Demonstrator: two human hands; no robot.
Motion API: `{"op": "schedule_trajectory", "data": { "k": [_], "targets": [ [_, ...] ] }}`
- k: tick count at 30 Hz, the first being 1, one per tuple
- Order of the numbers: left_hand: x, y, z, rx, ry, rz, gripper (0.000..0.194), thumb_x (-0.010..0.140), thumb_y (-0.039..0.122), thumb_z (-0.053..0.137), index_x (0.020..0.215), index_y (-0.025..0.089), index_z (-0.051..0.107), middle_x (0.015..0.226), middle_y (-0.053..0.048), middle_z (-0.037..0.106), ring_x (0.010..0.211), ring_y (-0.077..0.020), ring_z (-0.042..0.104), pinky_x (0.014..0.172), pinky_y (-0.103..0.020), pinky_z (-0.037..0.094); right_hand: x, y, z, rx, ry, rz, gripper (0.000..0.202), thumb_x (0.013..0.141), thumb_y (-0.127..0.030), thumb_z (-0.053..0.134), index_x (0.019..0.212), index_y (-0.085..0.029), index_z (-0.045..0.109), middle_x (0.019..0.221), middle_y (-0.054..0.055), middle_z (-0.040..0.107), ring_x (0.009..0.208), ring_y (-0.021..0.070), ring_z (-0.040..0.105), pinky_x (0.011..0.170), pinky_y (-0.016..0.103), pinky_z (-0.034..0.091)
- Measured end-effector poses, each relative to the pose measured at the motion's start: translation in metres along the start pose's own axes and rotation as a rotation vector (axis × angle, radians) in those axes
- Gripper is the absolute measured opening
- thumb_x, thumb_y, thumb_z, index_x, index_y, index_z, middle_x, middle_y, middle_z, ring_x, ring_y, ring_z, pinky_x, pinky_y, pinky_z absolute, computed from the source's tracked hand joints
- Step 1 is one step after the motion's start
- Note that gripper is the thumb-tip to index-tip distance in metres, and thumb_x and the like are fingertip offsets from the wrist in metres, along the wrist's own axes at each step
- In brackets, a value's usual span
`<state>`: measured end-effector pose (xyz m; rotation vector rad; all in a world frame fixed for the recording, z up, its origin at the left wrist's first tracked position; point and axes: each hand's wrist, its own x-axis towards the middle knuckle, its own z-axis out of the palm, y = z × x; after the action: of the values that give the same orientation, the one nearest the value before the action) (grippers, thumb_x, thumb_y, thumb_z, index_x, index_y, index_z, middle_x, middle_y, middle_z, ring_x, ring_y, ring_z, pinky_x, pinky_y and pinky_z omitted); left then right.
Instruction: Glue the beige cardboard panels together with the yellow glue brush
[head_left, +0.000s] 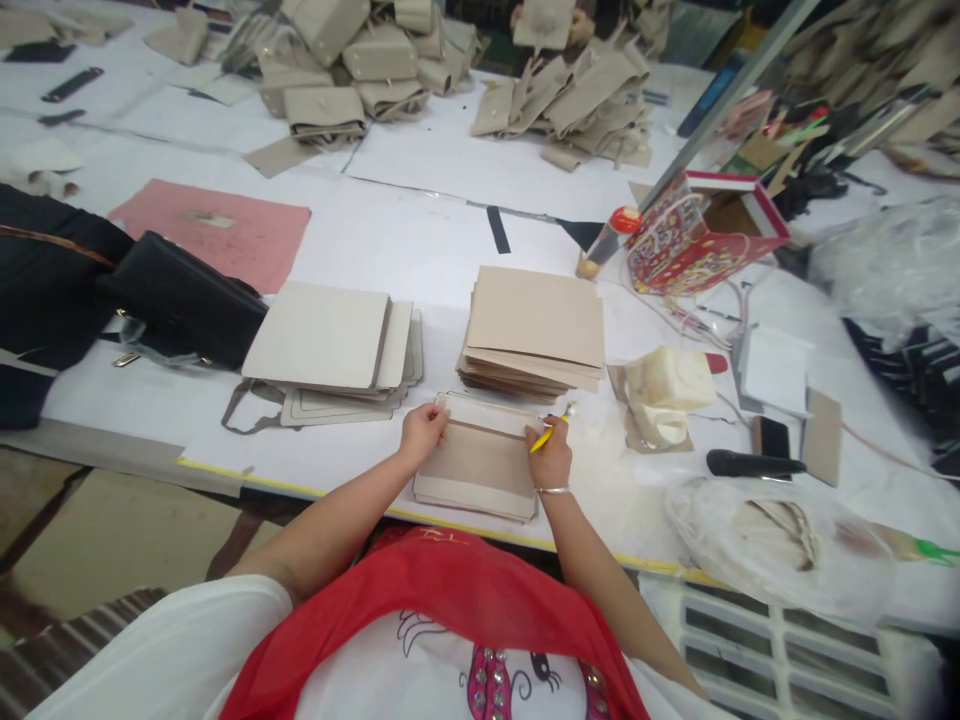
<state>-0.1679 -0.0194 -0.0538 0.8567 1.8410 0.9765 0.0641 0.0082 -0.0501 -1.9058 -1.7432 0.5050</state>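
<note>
A small stack of beige bag panels (480, 455) lies at the table's front edge, with a lighter strip along the top one's far side. My left hand (424, 432) is closed in a pinch on the top panel's far left corner. At the far right corner, my right hand (551, 455) grips a yellow-handled brush (550, 434), its pale tip pointing up and away. The fingers of that hand also touch the panel's edge. Just beyond stands a thick stack of tan sheets (536, 315). Pale padded panels (322, 335) are piled to the left.
On the right are a cut-open whitish container (667, 390), a black-handled tool (754, 464) and a plastic bag (780, 545). Farther back stand a red-capped bottle (607, 242) and a patterned paper bag (697, 235). A black bag (184, 300) lies left; beige bags (382, 55) are heaped behind.
</note>
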Motion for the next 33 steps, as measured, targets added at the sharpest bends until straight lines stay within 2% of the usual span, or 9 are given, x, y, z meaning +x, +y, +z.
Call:
{"op": "schedule_trajectory", "data": {
  "k": [4,9,14,22,33],
  "targets": [
    [0.010,-0.008,-0.001,0.248,0.103,0.148,0.025,0.074,0.036,0.052,0.060,0.016,0.056,0.055,0.002,0.054,0.055,-0.0120,0.050,0.056,-0.023,0.037,0.004,0.006,0.015,-0.007,0.024,-0.011,0.034,0.080,-0.041,0.046,0.105,-0.018,0.043,0.072,0.001,0.057,0.056,0.0148,0.052,0.055,0.023,0.035],
    [0.019,-0.012,0.003,0.296,0.118,0.096,0.025,0.074,0.036,0.051,0.061,0.017,0.058,0.059,0.001,0.057,0.059,-0.0134,0.051,0.058,-0.024,0.035,0.006,0.009,0.026,-0.026,0.040,0.025,0.036,0.080,-0.043,0.046,0.105,-0.018,0.043,0.078,0.003,0.060,0.061,0.0158,0.056,0.055,0.024,0.037],
    [0.025,-0.012,0.003,0.295,0.108,0.037,0.023,0.072,0.033,0.052,0.057,0.017,0.057,0.058,0.000,0.057,0.059,-0.0137,0.051,0.057,-0.023,0.035,0.008,0.008,0.029,-0.024,0.035,0.049,0.035,0.079,-0.041,0.048,0.105,-0.018,0.043,0.077,0.002,0.061,0.062,0.0162,0.057,0.056,0.024,0.038],
    [0.024,-0.013,0.003,0.323,0.083,0.050,0.025,0.070,0.039,0.052,0.056,0.018,0.055,0.055,0.001,0.055,0.057,-0.0135,0.049,0.055,-0.024,0.033,0.009,0.009,0.028,0.006,0.020,0.073,0.032,0.081,-0.036,0.047,0.106,-0.017,0.042,0.076,0.001,0.061,0.066,0.0157,0.058,0.061,0.024,0.041],
    [0.021,-0.013,0.005,0.374,0.089,0.081,0.029,0.073,0.042,0.049,0.059,0.018,0.055,0.057,0.001,0.055,0.058,-0.0136,0.048,0.055,-0.024,0.032,0.010,0.011,0.030,0.033,0.047,0.078,0.029,0.082,-0.037,0.044,0.105,-0.018,0.043,0.071,0.000,0.059,0.063,0.0147,0.056,0.061,0.023,0.039]
  ]
}}
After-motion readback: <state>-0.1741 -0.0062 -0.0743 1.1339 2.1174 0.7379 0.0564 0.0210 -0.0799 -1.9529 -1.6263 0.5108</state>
